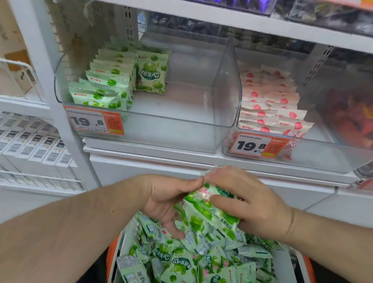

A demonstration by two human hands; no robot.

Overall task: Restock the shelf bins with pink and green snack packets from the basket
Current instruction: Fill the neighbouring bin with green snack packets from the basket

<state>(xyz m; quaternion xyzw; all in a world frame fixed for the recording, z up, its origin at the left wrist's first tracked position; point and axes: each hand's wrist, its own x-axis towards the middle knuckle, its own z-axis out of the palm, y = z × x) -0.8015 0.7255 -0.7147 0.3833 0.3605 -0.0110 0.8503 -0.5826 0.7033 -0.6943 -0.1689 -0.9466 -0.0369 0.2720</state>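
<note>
Left hand [165,199]: hovering over the basket [111,255], thumb and curled fingers gripping the left side of a bunch of green packets [208,208]

Right hand [249,204]: meeting the left above the basket, fingers curled over the top and right side of the same bunch, thumb lying across its face

Basket: sitting low in front of the person, orange rim, heaped with loose green packets [187,273] lying at all angles; a little pink is showing among them

Left clear bin [225,83]: standing on the white shelf [148,151] above the basket, holding a row of upright green packets [109,80] along its left side and one more packet [153,73] leaning just beside the row; right part of the floor showing bare; orange price tag [95,123] reading 19.8 hanging on its front

Right clear bin [326,155]: touching the left one, holding a row of pink packets [272,107], with its own 19.8 tag [253,146]
</note>
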